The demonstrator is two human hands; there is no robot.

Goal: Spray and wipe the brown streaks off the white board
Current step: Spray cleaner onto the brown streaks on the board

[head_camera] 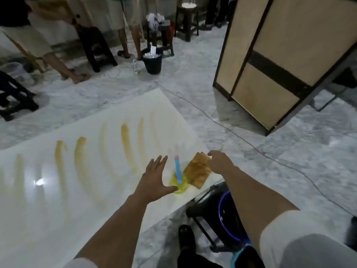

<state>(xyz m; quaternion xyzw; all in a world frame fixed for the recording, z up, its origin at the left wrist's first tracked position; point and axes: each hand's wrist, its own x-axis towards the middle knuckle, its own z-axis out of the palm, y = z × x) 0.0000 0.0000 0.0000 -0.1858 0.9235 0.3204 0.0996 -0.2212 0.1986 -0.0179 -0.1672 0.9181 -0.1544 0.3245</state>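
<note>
white board (108,113) with brown streaks (81,161), flat on the floor.
yellow spray bottle (178,180), blue nozzle, upright at its near-right corner beside a crumpled brown cloth (197,172).

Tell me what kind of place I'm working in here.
Probably a shared indoor workroom: grey-veined marble floor, a large white board with brown streaks laid flat, a black bucket and dark plastic stools beside other people standing.
</note>
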